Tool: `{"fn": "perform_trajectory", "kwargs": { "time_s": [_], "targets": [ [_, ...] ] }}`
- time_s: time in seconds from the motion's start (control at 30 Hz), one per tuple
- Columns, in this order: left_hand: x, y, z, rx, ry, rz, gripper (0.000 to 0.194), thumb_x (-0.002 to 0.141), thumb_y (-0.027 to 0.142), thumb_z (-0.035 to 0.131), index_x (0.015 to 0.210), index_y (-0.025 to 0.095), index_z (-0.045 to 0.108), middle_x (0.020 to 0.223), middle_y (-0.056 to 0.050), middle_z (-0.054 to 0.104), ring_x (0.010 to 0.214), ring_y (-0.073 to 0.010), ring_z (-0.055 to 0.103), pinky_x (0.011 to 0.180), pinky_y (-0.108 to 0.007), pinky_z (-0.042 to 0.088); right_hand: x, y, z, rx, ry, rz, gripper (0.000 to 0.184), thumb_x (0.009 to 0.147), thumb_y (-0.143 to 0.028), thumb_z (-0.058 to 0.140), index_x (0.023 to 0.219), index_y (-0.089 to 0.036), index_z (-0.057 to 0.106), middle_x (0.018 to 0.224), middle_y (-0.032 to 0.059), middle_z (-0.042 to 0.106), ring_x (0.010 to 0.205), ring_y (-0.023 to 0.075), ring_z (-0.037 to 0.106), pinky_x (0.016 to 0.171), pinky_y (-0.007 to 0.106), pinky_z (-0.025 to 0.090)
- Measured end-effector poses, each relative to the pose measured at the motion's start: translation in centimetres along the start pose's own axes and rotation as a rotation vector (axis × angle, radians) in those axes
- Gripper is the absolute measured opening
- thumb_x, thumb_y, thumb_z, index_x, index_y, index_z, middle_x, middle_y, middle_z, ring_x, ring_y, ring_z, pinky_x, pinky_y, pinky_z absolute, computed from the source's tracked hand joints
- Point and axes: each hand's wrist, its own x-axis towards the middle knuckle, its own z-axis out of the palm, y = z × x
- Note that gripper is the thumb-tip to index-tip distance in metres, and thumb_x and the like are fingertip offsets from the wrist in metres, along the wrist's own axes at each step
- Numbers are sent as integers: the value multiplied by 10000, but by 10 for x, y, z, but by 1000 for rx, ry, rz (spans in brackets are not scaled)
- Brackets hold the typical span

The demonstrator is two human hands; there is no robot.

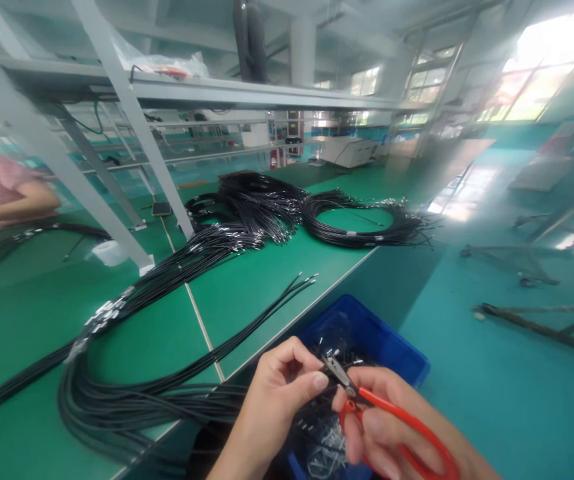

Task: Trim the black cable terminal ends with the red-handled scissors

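The green surface (247,287) carries long bundles of black cables (167,403), with one loop sweeping round near the person and running over the front edge. Gathered, these look weighty and springy; a single strand should be light and bend easily, so a bundle is best taken near a binding. Below the edge, the blue bin (407,350) holds loose small parts, partly hidden by the hands. Over it, the right hand (389,432) is wrapped around the red-handled pliers (384,402), which look rigid, moderately heavy and probably grippy on the coated handles, the place to hold them. At their tip, the left hand (279,393) pinches a small dark piece (323,367) between thumb and forefinger; it seems light, easily lost and best held close to its end, though its detail is too small to tell.
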Motion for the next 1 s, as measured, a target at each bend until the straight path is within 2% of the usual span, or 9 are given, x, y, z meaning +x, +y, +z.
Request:
{"fn": "perform_trajectory", "kwargs": {
  "time_s": [0.17,0.37,0.47,0.53,0.63,0.7,0.77,0.87,1.0],
  "targets": [
    [0,1,-1,8,4,-6,164,707,199,703,661,154,552,635,33,506,612,-95,437,589,-195,353,4,-12,4,-62,-28,59,318,712,-341,676,907,-136,532,619,47,680,295,14,392,286,113,253],
    [3,-10,-1,111,61,-11,135,707,223,686,675,158,572,579,50,450,560,-90,395,545,-189,328,0,-25,13,-286,97,147,203,625,-93,679,772,-159,557,533,-51,583,398,30,446,379,117,322],
    [2,-20,6,388,6,-14,54,717,190,652,687,178,608,601,31,519,575,-117,473,548,-208,355,-4,-22,5,-261,51,56,301,591,-191,762,807,-160,555,573,-36,590,447,41,453,405,129,332],
    [5,-22,5,748,-49,17,24,725,205,646,706,217,652,674,16,602,633,-143,543,582,-222,387,-5,-18,-4,-273,55,24,386,619,-368,759,855,-174,522,594,-8,619,368,26,381,335,135,274],
    [17,-17,-15,1215,144,35,119,818,256,548,806,261,666,819,-6,646,799,-180,578,707,-257,403,-4,-11,-15,-293,91,-3,436,685,-516,675,906,-183,499,606,14,629,314,9,332,315,146,237],
    [28,-11,-40,1324,345,-11,198,870,221,441,865,221,639,915,-69,620,925,-230,541,777,-316,375,-2,-7,-19,-280,89,-21,457,696,-537,660,928,-178,497,614,22,628,309,3,329,321,149,227],
    [38,-7,-66,1381,459,-75,139,837,186,483,852,203,620,928,-88,604,948,-251,524,770,-332,363,1,-5,-18,-248,68,-46,477,696,-545,658,939,-169,494,621,30,632,313,0,338,325,146,226],
    [47,-7,-94,1394,481,-161,41,755,194,594,718,213,597,793,-40,619,812,-223,564,671,-291,368,5,-5,-14,-189,57,-77,487,686,-535,677,943,-164,491,617,30,635,317,2,357,335,142,246],
    [50,-8,-110,1347,449,-188,91,761,263,591,676,232,579,683,8,632,668,-182,578,565,-246,342,7,-6,-12,-137,98,-107,451,691,-494,696,930,-166,501,600,16,629,319,5,364,344,144,255]
  ]
}}
